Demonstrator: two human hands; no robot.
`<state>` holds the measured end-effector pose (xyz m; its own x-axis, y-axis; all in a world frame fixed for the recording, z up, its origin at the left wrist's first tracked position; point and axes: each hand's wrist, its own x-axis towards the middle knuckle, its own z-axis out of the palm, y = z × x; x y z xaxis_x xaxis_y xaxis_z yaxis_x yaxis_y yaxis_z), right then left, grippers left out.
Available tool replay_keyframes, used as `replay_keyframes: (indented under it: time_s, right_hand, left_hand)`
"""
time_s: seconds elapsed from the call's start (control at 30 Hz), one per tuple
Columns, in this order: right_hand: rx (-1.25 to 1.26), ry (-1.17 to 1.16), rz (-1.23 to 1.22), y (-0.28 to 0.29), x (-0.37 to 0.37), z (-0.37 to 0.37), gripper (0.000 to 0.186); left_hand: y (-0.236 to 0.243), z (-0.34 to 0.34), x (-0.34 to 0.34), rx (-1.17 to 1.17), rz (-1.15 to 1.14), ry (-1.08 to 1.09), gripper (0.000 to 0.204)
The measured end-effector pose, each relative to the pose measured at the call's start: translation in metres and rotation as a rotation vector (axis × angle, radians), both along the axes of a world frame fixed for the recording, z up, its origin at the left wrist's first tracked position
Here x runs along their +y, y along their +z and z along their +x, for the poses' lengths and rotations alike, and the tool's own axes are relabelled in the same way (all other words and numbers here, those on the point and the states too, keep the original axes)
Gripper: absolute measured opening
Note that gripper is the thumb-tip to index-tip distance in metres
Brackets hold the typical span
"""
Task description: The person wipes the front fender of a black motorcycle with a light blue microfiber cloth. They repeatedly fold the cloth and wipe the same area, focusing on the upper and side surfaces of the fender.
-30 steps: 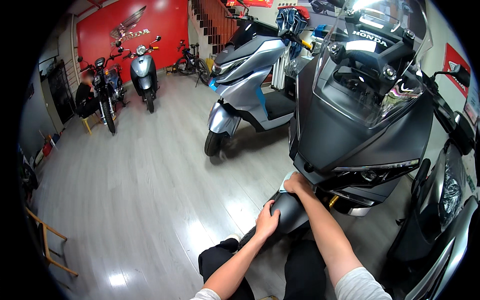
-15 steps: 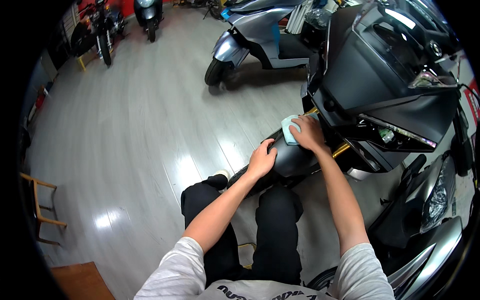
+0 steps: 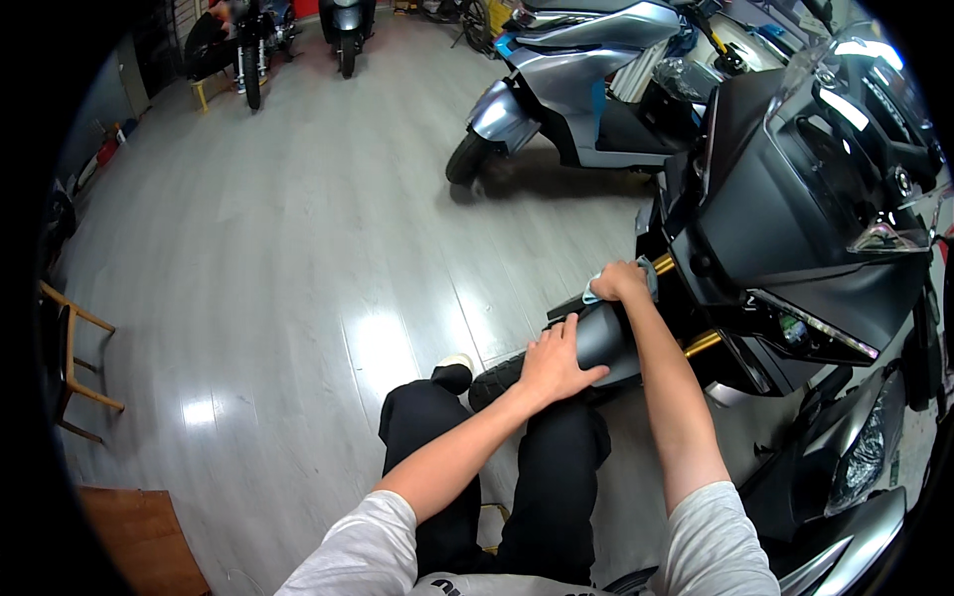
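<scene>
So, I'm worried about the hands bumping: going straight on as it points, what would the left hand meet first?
Probably the pale blue cloth under the right hand: the left hand points roughly that way along the front fender, though depth is unclear.

- Before us, toward the floor's [image 3: 278,248] right edge, stands a scooter [image 3: 795,268], its front fender [image 3: 603,336] over the front wheel [image 3: 494,382].
- On the fender lies our left hand [image 3: 558,366]; beyond it, near the fork [image 3: 704,344], our right hand [image 3: 620,281] is over a cloth [image 3: 591,291].
- Behind this scooter stands a second scooter [image 3: 596,84]; at the floor's near right corner, a third scooter [image 3: 845,497].
- We have a chair [image 3: 72,363] at the left edge, a panel [image 3: 144,541] at the near left corner.
- Toward the far edge, a motorcycle [image 3: 252,60].
</scene>
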<state>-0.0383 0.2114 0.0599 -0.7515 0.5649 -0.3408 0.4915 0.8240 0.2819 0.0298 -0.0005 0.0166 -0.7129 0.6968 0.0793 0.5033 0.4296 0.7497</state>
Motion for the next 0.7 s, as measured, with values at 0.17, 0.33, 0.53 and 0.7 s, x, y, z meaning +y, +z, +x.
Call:
replay_keyframes:
  time_s: [0.17, 0.33, 0.53, 0.7]
  right_hand:
    - [-0.124, 0.045, -0.03, -0.014, 0.009, -0.02, 0.055]
    - [-0.266, 0.101, -0.048, -0.038, 0.014, -0.036, 0.054]
    - [-0.368, 0.179, -0.192, -0.057, 0.017, -0.049, 0.061]
    - [-0.448, 0.171, -0.33, -0.088, 0.037, -0.059, 0.06]
  left_hand:
    - [0.011, 0.001, -0.001, -0.006, 0.059, -0.074, 0.109]
    - [0.009, 0.002, 0.003, -0.019, 0.019, -0.063, 0.113]
    - [0.009, 0.003, 0.002, -0.003, 0.018, -0.067, 0.111]
    - [0.015, 0.002, 0.006, -0.059, -0.002, -0.087, 0.113]
